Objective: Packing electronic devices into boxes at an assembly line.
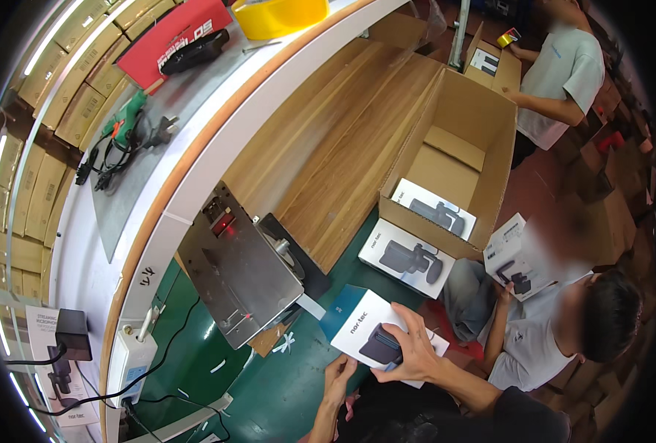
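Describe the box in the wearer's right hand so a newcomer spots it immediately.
Find the big open carton right of the wooden surface. Below it and to the left, the right hand holds a white box. Its teal side sets it apart; the box inside the carton and the box beside the carton show none.

On the green tabletop (pixel 269 391) in front of me lie a white box (pixel 405 257) and a few paper scraps (pixel 286 342). A metal machine (pixel 243 269) stands where it meets a brown wooden board (pixel 320 148). Over on the white shelf (pixel 80 273), I see a green tool (pixel 127 118), a red box (pixel 147 65) and a roll of yellow tape (pixel 287 18).
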`<act>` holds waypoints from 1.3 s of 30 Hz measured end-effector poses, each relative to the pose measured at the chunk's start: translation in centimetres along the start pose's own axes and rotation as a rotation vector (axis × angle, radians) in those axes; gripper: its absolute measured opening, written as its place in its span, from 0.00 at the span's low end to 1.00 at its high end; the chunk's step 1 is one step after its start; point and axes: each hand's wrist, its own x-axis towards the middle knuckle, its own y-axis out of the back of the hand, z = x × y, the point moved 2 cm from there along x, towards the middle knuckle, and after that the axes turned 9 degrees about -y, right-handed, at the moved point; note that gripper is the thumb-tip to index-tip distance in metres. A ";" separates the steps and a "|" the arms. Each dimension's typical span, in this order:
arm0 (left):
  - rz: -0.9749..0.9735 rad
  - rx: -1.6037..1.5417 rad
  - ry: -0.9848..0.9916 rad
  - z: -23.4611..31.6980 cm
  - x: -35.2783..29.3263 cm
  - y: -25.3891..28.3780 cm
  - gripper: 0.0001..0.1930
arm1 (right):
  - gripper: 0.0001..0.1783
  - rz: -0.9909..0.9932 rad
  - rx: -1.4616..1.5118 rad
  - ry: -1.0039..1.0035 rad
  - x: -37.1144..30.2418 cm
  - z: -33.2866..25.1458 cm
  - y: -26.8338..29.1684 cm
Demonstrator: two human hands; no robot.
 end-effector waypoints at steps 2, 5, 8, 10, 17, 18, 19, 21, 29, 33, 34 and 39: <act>-0.011 -0.001 0.040 -0.7 -0.7 0.6 0.16 | 0.47 -0.038 -0.015 -0.012 0.7 1.0 -0.8; -0.006 0.014 0.033 -1.5 -2.9 1.7 0.19 | 0.44 -0.154 -0.176 0.023 1.9 3.3 -3.6; 0.041 -0.143 0.138 -1.5 -5.2 3.0 0.13 | 0.40 -0.157 -0.291 -0.002 3.5 5.9 -5.3; 0.032 -0.145 0.136 -3.1 -6.4 4.1 0.12 | 0.38 -0.079 -0.540 -0.089 2.9 8.1 -7.1; 0.252 -0.110 0.137 -5.4 -12.4 10.4 0.11 | 0.35 -0.142 -0.619 -0.221 -3.3 4.8 -11.6; 0.239 -0.117 0.134 -5.8 -13.2 11.5 0.11 | 0.33 -0.132 -0.622 -0.218 -4.1 4.5 -12.0; 0.273 -0.039 0.115 -6.0 -14.4 13.4 0.11 | 0.33 -0.106 -0.655 -0.192 -4.6 4.2 -13.2; 0.331 0.072 0.046 -8.1 -16.5 17.9 0.10 | 0.30 -0.053 -0.722 -0.153 -6.1 3.5 -14.2; 0.811 0.831 -0.214 -8.5 -25.7 36.3 0.12 | 0.23 -0.810 -0.538 -0.513 -20.1 3.6 -18.4; 1.219 0.906 -0.331 -9.1 -34.2 45.0 0.08 | 0.25 -1.105 -0.488 -0.461 -23.5 1.0 -22.2; 1.328 0.975 -0.307 -9.7 -36.6 46.8 0.07 | 0.25 -1.128 -0.503 -0.417 -23.2 -1.1 -23.2; 1.558 1.122 0.169 -15.3 -43.7 56.5 0.30 | 0.24 -0.983 -0.481 -0.382 -21.5 -4.2 -23.6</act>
